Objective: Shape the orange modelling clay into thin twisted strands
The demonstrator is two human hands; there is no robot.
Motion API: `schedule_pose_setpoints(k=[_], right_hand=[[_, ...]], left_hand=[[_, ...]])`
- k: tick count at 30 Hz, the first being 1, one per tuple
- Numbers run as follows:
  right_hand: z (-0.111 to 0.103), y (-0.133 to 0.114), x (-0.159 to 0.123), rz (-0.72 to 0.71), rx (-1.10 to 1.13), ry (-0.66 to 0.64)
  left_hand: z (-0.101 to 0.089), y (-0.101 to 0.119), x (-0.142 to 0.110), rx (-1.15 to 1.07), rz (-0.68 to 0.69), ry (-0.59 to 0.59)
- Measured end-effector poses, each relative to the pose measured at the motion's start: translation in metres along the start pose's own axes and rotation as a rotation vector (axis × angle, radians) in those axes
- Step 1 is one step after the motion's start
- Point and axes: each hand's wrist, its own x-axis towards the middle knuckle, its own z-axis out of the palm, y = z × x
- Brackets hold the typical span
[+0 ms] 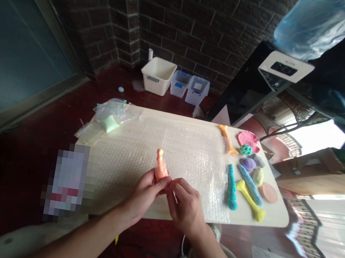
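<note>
Over the near middle of the table, my left hand (146, 190) is closed around an orange modelling-clay piece (161, 170). The piece stands up from my fingers, with a narrow knobbed top and a wider lower part. My right hand (185, 201) is closed too, its fingertips pinched together against my left thumb at the piece's near end. Whatever those fingertips grip is hidden. Beneath both hands lies a sheet of bubble wrap (189, 149).
On the right of the table (277, 211) lie a teal twisted clay stick (231, 186), a yellow bone shape (250, 201), an orange bone shape (228, 140), a blue stick (249, 185) and several coloured lumps. Plastic bags (114, 113) occupy the far left corner. Bins (157, 76) stand beyond.
</note>
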Motion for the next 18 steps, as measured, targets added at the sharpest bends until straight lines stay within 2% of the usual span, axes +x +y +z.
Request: schedule_pose_setpoints(k=[2, 4, 7, 10, 13, 15, 18], right_hand=[[0.004, 0.000, -0.002, -0.061, -0.090, -0.028], [0.006, 0.001, -0.002, -0.057, -0.144, -0.036], [0.002, 0.002, 0.000, 0.038, -0.114, -0.062], [-0.012, 0.007, 0.002, 0.181, 0.045, -0.069], [-0.028, 0.015, 0.003, 0.381, 0.353, 0.088], [-0.035, 0.018, 0.005, 0.421, 0.538, 0.121], [-0.039, 0.019, 0.008, 0.390, 0.647, 0.022]], left_hand=[[-0.001, -0.004, 0.001, 0.003, -0.024, 0.010], [-0.004, -0.007, 0.002, 0.046, -0.034, 0.003], [-0.012, -0.010, 0.006, 0.266, 0.100, 0.010], [-0.021, -0.010, 0.007, 0.563, 0.196, -0.037], [-0.026, -0.010, 0.003, 0.775, 0.132, -0.166], [-0.026, -0.008, -0.002, 0.865, 0.116, -0.243], [-0.024, -0.005, -0.006, 0.906, 0.067, -0.304]])
